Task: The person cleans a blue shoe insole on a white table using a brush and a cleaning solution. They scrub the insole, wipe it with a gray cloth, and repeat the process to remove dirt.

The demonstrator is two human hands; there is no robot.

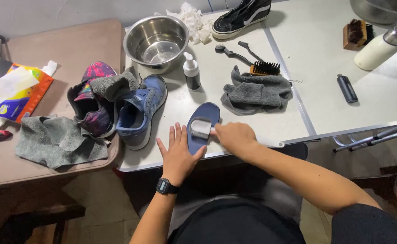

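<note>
A: What is carried by the white surface (275, 122)?

B: At the back, a steel bowl (156, 41) is set, with a black high-top shoe (241, 17) to its right. A blue sneaker (140, 110) is placed at the left edge, beside a multicoloured shoe (91, 101) on which a grey rag (115, 85) is draped. A grey towel (256, 92) is bunched in the middle, with a black-bristled brush (264, 68) touching its top.

A: And the blue insole (203, 124)?

B: It is laid flat at the near edge, between the two hands. It is steadied by the left hand (178, 156), whose fingers are spread flat and released, the thumb touching the insole's lower end.

A: The right hand (234, 137)?

B: Its fingers are clenched on the handle of a small white brush (201, 127), which is pressed on the middle of the insole.

A: Anything smaller?

B: A small pump bottle (191, 71) is stood upright just behind the insole.
</note>
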